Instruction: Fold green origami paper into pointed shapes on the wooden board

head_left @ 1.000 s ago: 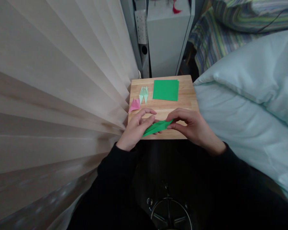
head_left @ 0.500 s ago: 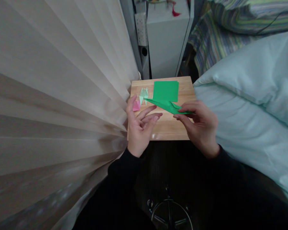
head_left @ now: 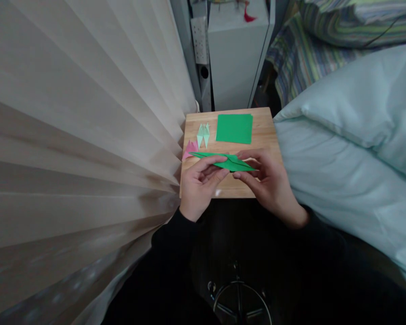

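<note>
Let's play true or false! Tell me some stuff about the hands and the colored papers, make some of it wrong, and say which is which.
1. The left hand is holding the folded green paper. True.
2. The flat green sheets lie on the wooden tabletop. True.
3. The right hand rests on the flat green sheets. False: it is at the folded green paper.
4. Pink folded paper and pale green folded paper lie on the tabletop. True.
5. The pink folded paper is right of the pale green folded paper. False: it is on the left.
</note>
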